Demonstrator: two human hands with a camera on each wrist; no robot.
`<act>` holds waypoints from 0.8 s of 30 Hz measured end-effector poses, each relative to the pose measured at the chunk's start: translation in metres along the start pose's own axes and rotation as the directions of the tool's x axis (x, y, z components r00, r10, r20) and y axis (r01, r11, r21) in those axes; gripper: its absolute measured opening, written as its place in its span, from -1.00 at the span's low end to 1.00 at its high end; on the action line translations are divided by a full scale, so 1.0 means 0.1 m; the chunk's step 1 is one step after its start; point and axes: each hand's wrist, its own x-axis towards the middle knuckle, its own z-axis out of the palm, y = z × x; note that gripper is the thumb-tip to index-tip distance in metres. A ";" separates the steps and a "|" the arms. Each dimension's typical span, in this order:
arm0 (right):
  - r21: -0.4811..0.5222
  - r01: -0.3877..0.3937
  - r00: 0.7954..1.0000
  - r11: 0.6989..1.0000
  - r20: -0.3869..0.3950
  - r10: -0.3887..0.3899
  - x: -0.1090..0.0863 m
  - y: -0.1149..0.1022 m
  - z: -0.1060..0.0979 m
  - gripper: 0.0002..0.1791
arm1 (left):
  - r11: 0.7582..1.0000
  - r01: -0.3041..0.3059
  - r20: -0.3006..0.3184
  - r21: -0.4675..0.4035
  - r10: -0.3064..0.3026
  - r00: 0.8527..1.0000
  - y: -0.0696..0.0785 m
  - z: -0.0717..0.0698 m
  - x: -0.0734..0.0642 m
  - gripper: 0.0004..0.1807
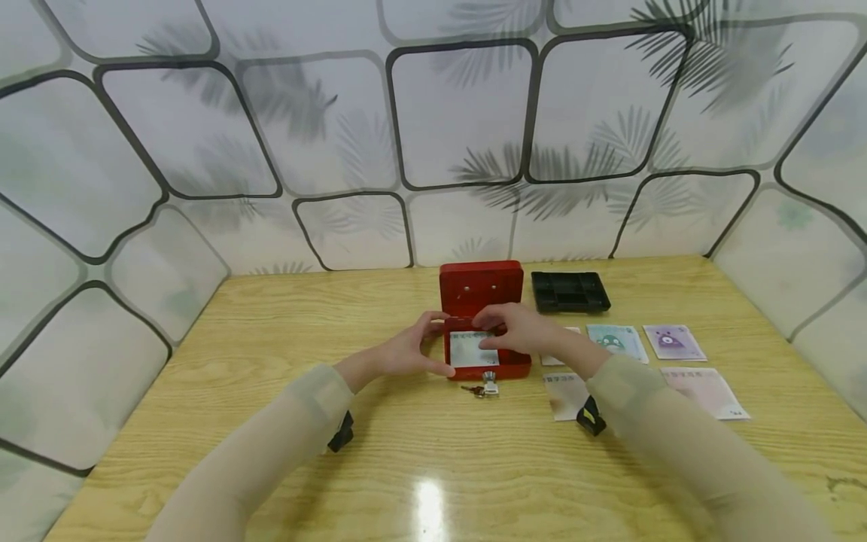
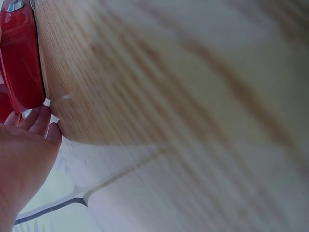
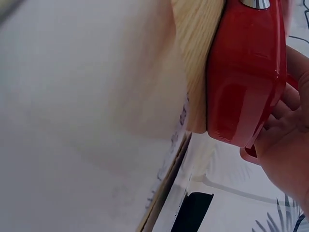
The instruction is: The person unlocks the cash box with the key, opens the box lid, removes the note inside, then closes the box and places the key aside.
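Note:
A red cash box [image 1: 520, 369] stands on the table with its lid [image 1: 482, 286] raised. My left hand [image 1: 403, 351] holds the box at its left side, thumb at the front corner and fingers towards the back. In the left wrist view, fingertips [image 2: 42, 113] touch the box's end. A pale play banknote [image 1: 467, 351] lies inside the box. My right hand [image 1: 521, 328] reaches over the box's right wall, fingers and thumb spread apart above the note. Its fingertips are partly hidden. Keys [image 1: 474, 391] hang at the lock [image 1: 490, 382] in front.
A black compartment tray [image 1: 571, 292] lies behind on the right. Several play notes lie right of the box, among them a green one [image 1: 616, 342], a purple one [image 1: 673, 342], a pink one [image 1: 704, 391] and a brownish one [image 1: 564, 395]. A patterned curtain [image 1: 460, 113] surrounds the table.

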 end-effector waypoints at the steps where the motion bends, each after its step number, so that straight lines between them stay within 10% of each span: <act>1: -0.016 -0.003 1.000 1.000 0.006 0.004 0.00 0.00 0.01 -0.59 | 1.000 0.001 -0.002 -0.002 -0.001 1.000 0.00 0.00 0.00 -0.06; 24: -0.089 0.028 0.998 0.996 0.063 -0.022 0.02 -0.05 0.11 -0.60 | 1.000 -0.010 -0.003 -0.029 0.010 1.000 -0.03 0.02 0.01 -0.09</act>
